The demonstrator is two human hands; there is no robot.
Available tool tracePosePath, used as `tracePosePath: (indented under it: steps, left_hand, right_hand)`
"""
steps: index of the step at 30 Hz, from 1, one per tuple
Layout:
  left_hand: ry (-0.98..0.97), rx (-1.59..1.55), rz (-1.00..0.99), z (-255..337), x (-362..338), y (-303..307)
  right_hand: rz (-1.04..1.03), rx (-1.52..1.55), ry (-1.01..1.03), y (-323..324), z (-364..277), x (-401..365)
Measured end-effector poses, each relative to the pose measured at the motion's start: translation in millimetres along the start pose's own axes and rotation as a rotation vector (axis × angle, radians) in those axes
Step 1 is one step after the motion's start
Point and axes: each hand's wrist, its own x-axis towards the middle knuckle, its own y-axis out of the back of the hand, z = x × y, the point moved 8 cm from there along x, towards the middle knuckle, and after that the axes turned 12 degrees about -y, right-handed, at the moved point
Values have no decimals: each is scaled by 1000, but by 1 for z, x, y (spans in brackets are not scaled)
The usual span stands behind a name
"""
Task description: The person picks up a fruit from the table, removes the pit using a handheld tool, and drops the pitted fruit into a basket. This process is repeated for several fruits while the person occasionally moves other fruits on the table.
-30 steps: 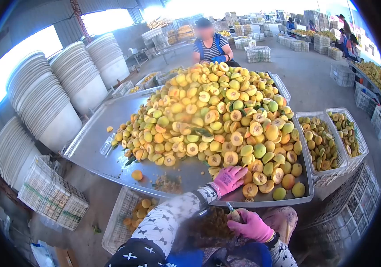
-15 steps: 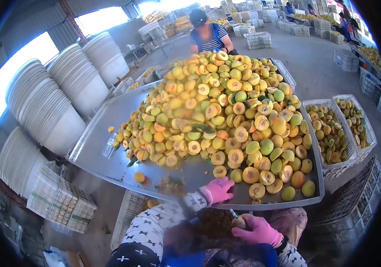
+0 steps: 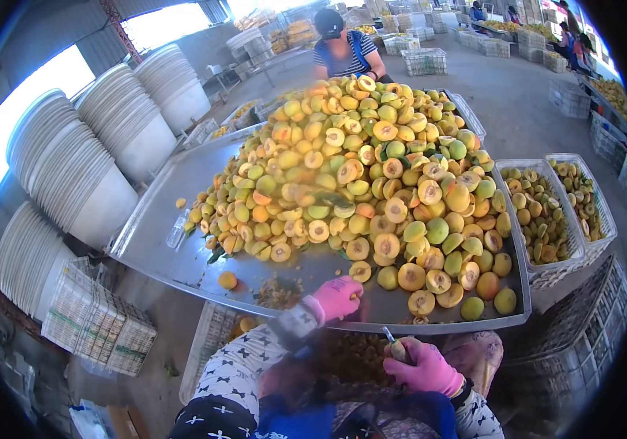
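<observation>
Left hand [image 3: 337, 298] at the metal tray's [image 3: 149, 227] near rim; right hand [image 3: 425, 368] wrapped round a small tool [image 3: 399, 352].
Fruit pile [image 3: 372, 168] heaped on the tray beyond the left hand, one cut half [image 3: 359, 271] just beside it. Left fingers curled, a yellowish bit at their tips; cannot tell whether a piece is gripped. Judgement: hold one piece steady, cut face towards the tool, metal tip clear of the left fingers, short controlled strokes. Obscured: left palm turned away; most of the tool's handle behind right fingers; mid-pile smeared; shadow beneath the tray too dark to read.
</observation>
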Motion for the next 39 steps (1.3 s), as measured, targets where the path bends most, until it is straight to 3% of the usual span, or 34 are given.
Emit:
tracePosePath:
  steps: [2,6,7,9,11,15,17,20,24,27,31,32,34,37,39]
  left_hand:
    - [46,-136,94,34,-13,32]
    - [-102,-360,-219,71,-45,26]
    - [-55,-350,-208,79,-45,31]
    - [-36,-285,0,80,-30,39]
    - [23,-309,139,93,-5,46]
    - [-532,-55,334,154,84,49]
    - [-607,57,361,166,136,28]
    - [-508,356,369,165,203,-5]
    - [-432,424,292,144,251,-2]
    - [-424,484,179,135,244,-6]
    - [-400,199,105,116,223,-9]
    - [-295,243,-11,113,217,-7]
    - [-380,377,5,109,191,-12]
    - [-374,296,-24,90,153,-16]
    - [-468,190,-156,81,139,-4]
  right_hand:
    - [20,41,13,3,9,4]
    - [69,123,38,9,5,-2]
    - [73,140,37,11,3,-4]
    - [93,203,87,12,5,-4]
    - [135,201,156,19,16,4]
    - [167,298,248,28,21,4]
    - [148,414,226,32,23,1]
    - [174,448,243,44,32,1]
    - [189,443,220,53,23,-6]
    - [192,406,186,56,20,-7]
    - [130,462,201,50,16,-4]
    - [125,460,184,49,16,-6]
    - [102,455,154,45,14,-7]
    - [126,452,190,45,21,-6]
    - [140,452,190,48,23,-6]
